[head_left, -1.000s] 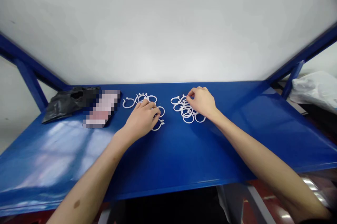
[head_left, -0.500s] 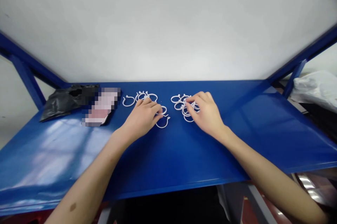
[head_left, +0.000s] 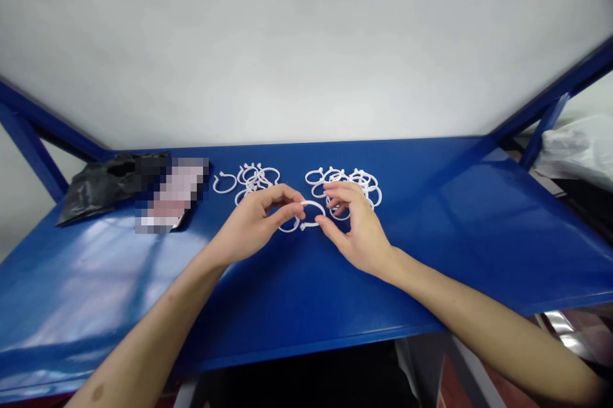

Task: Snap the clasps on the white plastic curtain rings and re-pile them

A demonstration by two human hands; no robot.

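Between my two hands, just above the blue shelf (head_left: 306,293), I hold one white plastic ring (head_left: 312,205). My left hand (head_left: 253,226) pinches its left side with thumb and fingers. My right hand (head_left: 357,229) grips its right side, thumb below and fingers curled over the top. Another white ring (head_left: 288,226) lies on the shelf under my left fingertips. A pile of white rings (head_left: 251,177) lies behind my left hand, and a second pile of rings (head_left: 349,181) lies behind my right hand.
A black plastic bag (head_left: 103,181) and a blurred pinkish packet (head_left: 167,197) lie at the shelf's left rear. Blue frame struts (head_left: 29,140) slope at both sides. A white wall stands behind. White plastic sheeting (head_left: 575,146) lies off to the right.
My right hand left the right pile and came toward the middle. My left hand lifted a ring, and both hands now hold it between them. The view shifted slightly.
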